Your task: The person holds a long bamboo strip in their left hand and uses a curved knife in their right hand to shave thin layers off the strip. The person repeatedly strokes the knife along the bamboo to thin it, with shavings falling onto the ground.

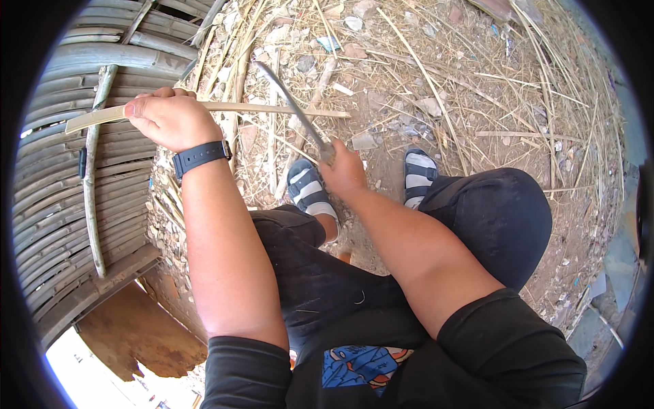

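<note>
My left hand point(172, 121), with a dark watch point(201, 158) on its wrist, is closed around a long flat bamboo strip point(245, 107). One end of the strip juts out to the left past my thumb; the other stretches right over the littered ground. In my closed right hand point(345, 172) is a long, narrow metal knife point(301, 114), its slightly hooked tip pointing up and left. The blade crosses the strip near its right part; whether they touch I cannot tell. My fingers hide most of the knife's handle.
A bamboo-slat wall point(51, 177) with an upright pole point(92, 163) rises close on my left. Straw, split strips and stones point(306, 63) litter the ground point(490, 102). My sandalled feet point(310, 185) and bent knee point(501, 218) are just below my hands. Grey sheets point(620, 266) lie along the right edge.
</note>
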The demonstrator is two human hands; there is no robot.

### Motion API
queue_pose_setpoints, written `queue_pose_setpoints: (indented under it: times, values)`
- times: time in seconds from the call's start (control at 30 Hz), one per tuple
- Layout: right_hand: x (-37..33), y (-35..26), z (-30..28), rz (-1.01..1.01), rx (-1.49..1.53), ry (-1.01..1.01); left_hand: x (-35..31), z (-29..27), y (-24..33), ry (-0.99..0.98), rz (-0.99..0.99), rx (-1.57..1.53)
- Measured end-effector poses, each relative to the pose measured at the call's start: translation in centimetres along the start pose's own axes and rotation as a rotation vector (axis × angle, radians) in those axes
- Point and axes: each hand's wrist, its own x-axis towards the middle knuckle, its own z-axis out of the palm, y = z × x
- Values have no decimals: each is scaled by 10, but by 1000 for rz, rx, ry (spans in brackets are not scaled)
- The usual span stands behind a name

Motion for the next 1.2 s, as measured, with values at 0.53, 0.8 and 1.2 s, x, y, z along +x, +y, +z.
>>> queue_pose_setpoints:
  times: [0.53,0.8,1.2]
  values:
    - [7,-9,12,-44,86,103,8,-5,-6,35,-17,17]
    - [14,74,3,435,-208,-83,5,-6,-6,50,-36,4]
    - [4,-15,-3,-32,63,60,3,-2,-7,23,-22,72]
